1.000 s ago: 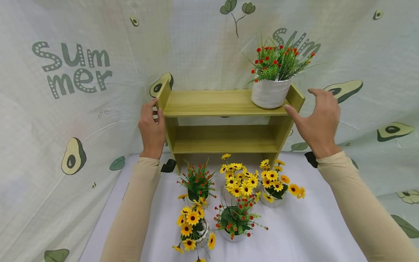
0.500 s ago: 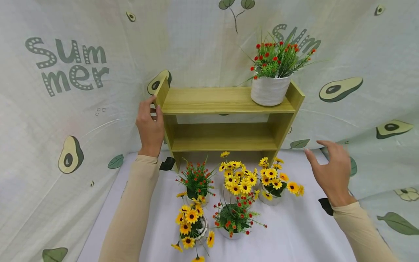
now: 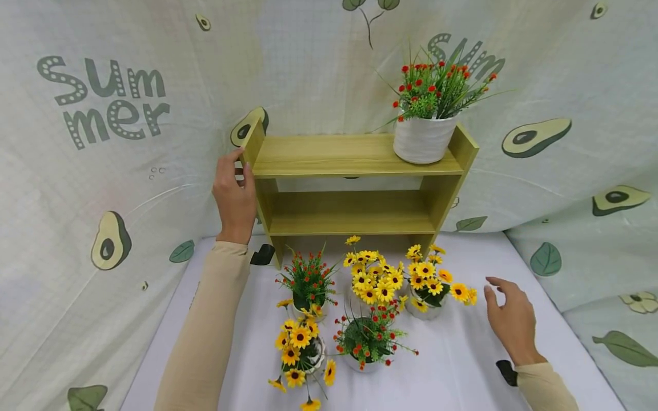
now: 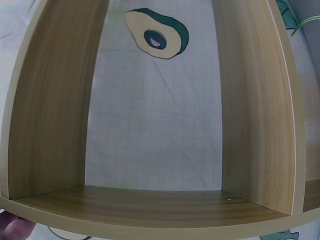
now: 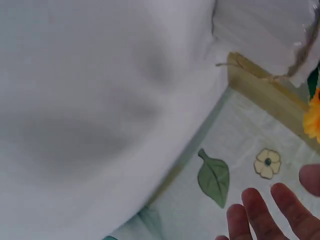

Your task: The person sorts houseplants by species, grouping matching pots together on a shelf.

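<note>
My left hand (image 3: 233,197) touches the outer left side of a wooden shelf (image 3: 354,212), its fingers slightly bent. In the left wrist view, fingertips (image 4: 16,227) show at the lower left, outside the shelf's side panel. Over the table at the right, my right hand (image 3: 511,319) holds nothing, fingers apart and relaxed. It is nearest a pot of yellow flowers (image 3: 425,274), with a gap between. A white pot with red flowers (image 3: 421,140) stands upright at the right end of the top board.
More potted flowers stand before the shelf: red flowers (image 3: 308,279) at left, yellow flowers (image 3: 375,277) in the middle, sunflowers (image 3: 300,339) front left, and another red-flowered plant (image 3: 365,339) in front. A white cloth covers the table (image 3: 452,365); printed fabric (image 3: 319,68) hangs behind.
My right hand has moved away from the shelf's upper right end, down and toward the front right. The left hand stays at the shelf's left side; the white pot has not moved.
</note>
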Demonstrator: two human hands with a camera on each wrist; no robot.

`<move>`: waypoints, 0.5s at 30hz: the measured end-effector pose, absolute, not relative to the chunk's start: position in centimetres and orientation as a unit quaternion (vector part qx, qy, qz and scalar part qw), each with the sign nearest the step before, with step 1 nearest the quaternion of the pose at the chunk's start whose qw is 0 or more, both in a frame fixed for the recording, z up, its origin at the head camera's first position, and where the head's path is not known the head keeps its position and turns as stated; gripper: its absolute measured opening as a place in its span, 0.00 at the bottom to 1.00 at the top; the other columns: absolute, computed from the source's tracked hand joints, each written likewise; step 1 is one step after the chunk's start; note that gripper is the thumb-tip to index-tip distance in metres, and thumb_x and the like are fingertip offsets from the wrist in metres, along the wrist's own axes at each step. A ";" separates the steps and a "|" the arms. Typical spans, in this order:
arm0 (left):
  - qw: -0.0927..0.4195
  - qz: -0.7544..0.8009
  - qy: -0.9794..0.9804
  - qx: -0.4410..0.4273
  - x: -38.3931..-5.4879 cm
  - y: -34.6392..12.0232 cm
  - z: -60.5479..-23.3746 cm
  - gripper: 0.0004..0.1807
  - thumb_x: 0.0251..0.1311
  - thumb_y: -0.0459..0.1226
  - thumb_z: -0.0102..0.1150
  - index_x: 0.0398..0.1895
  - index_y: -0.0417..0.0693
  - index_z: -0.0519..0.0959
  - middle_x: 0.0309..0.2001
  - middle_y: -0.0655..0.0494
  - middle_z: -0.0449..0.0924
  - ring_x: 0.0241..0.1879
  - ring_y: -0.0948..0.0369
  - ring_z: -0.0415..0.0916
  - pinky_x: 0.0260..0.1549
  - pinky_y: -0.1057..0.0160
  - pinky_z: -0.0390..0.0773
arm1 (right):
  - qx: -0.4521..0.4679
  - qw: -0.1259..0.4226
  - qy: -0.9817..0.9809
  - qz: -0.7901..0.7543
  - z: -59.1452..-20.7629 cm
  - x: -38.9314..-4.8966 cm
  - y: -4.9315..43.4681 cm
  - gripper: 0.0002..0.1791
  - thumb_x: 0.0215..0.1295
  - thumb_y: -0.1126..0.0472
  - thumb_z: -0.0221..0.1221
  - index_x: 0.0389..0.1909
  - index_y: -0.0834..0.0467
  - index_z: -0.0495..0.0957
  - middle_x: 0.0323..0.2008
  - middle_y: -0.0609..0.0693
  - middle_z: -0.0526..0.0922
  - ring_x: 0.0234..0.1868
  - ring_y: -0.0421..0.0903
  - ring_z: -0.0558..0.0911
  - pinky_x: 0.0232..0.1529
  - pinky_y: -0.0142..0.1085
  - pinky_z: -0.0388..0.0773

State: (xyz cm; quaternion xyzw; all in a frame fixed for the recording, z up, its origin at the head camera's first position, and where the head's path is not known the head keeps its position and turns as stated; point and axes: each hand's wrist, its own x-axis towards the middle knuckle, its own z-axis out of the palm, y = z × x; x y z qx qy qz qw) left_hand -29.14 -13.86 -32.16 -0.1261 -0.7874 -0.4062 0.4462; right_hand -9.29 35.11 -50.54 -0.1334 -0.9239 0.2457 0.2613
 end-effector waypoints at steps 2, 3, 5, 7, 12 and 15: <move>0.446 -0.407 -0.787 -0.126 -29.2 -13.8 -32.1 0.17 0.80 0.33 0.52 0.65 0.33 0.77 0.56 0.35 0.80 0.44 0.42 0.82 0.41 0.49 0.86 | -0.122 0.222 -0.936 0.245 -51.6 -8.9 34.8 0.20 0.69 0.68 0.63 0.59 0.72 0.79 0.54 0.75 0.81 0.48 0.72 0.80 0.45 0.64 0.75; 0.446 -0.407 -0.787 -0.125 -29.2 -13.8 -32.1 0.17 0.80 0.33 0.52 0.65 0.34 0.77 0.56 0.35 0.80 0.44 0.42 0.82 0.41 0.49 0.86 | -0.115 0.199 -0.942 0.245 -52.0 -8.8 34.6 0.22 0.68 0.67 0.65 0.60 0.73 0.78 0.54 0.76 0.80 0.50 0.73 0.80 0.46 0.65 0.76; 0.446 -0.408 -0.787 -0.123 -29.2 -13.8 -32.1 0.17 0.80 0.33 0.52 0.65 0.34 0.77 0.57 0.35 0.80 0.44 0.43 0.83 0.41 0.50 0.86 | -0.105 0.145 -0.950 0.255 -52.7 -8.7 34.1 0.29 0.67 0.63 0.68 0.62 0.77 0.74 0.57 0.79 0.77 0.54 0.75 0.78 0.51 0.68 0.75; 0.445 -0.407 -0.788 -0.121 -29.2 -13.8 -32.1 0.17 0.80 0.33 0.52 0.65 0.34 0.77 0.57 0.36 0.80 0.45 0.43 0.83 0.41 0.51 0.85 | -0.098 0.092 -0.951 0.280 -53.1 -8.8 33.6 0.37 0.67 0.58 0.69 0.65 0.80 0.69 0.60 0.82 0.74 0.59 0.78 0.76 0.57 0.69 0.74; 0.445 -0.404 -0.790 -0.120 -29.2 -13.8 -32.2 0.18 0.80 0.34 0.52 0.66 0.34 0.77 0.57 0.36 0.80 0.45 0.43 0.83 0.41 0.51 0.85 | -0.102 -0.002 -0.935 0.340 -53.5 -9.3 32.1 0.55 0.67 0.48 0.70 0.76 0.81 0.54 0.70 0.85 0.61 0.71 0.80 0.64 0.69 0.71 0.64; 0.446 -0.405 -0.789 -0.121 -29.2 -13.8 -32.2 0.18 0.80 0.34 0.52 0.66 0.34 0.77 0.57 0.36 0.80 0.45 0.43 0.83 0.42 0.50 0.86 | -0.109 -0.018 -0.925 0.363 -53.7 -9.4 31.4 0.58 0.66 0.45 0.71 0.78 0.78 0.51 0.72 0.83 0.60 0.72 0.79 0.63 0.69 0.71 0.64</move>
